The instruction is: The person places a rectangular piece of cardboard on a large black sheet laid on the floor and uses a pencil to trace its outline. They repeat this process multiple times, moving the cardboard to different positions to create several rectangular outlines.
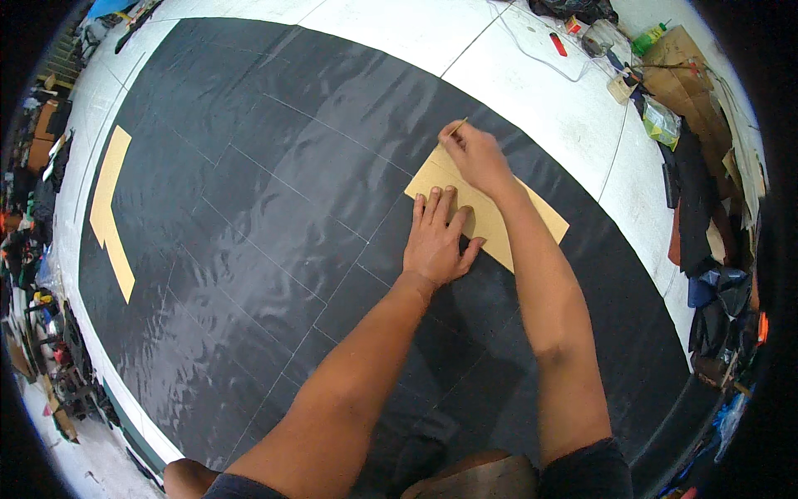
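A tan, straight-edged cardboard template lies on a wide sheet of shiny black material. My left hand rests flat on the template's left part, fingers spread, with the thumb near its lower edge. At the template's far edge, my right hand is closed around a thin, pencil-like stick. Its tip and exact kind are too small to make out. Thin pale lines run across the black sheet, forming several angular outlines left of the template.
A bent tan cardboard strip lies at the sheet's left side. Beyond the sheet are a red cutter-like object, a green bottle and a cardboard box. Mixed clutter lines the left and right sides of the white floor.
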`<state>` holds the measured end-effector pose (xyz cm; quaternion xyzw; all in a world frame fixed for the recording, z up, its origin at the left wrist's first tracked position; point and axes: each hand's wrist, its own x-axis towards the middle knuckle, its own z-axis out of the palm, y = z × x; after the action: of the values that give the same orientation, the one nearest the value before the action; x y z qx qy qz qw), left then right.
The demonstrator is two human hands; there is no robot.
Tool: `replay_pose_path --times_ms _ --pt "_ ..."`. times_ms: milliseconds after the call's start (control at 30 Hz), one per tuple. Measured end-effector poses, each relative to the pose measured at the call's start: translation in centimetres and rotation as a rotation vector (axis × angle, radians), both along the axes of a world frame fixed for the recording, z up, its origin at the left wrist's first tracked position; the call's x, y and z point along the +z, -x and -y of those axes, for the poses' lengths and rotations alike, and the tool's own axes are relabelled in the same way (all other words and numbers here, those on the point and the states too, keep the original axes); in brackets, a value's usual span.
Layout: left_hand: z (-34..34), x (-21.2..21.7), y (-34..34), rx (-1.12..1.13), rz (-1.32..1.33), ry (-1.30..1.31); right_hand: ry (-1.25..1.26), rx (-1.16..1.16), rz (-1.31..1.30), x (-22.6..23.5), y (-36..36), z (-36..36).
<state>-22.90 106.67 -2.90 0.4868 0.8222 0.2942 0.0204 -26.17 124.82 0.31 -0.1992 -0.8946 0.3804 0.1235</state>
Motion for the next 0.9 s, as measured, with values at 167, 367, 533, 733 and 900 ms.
replay_pose_path --times_ms 167,367,533,733,900 --pt "-0.2 0.1 0.0 -0.004 0.014 -0.001 0.037 -0.119 -0.018 -0.1 0.7 -1.4" --pt "0.0 0.3 0.0 -0.011 0.013 0.002 0.109 -0.224 -0.092 -1.0 0.9 -0.6" --pt "0.0 0.2 0.1 0.001 0.013 0.001 0.038 -0.220 -0.015 -0.8 0.9 -0.6" --pt "-0.2 0.3 0.0 -0.001 -0.010 0.012 -0.042 -0.235 -0.124 -2.2 0.4 -0.6" --pt "-0.2 0.5 0.1 0.002 -0.048 0.050 -0.103 -0.306 -0.112 -1.4 -4.8 -0.5"
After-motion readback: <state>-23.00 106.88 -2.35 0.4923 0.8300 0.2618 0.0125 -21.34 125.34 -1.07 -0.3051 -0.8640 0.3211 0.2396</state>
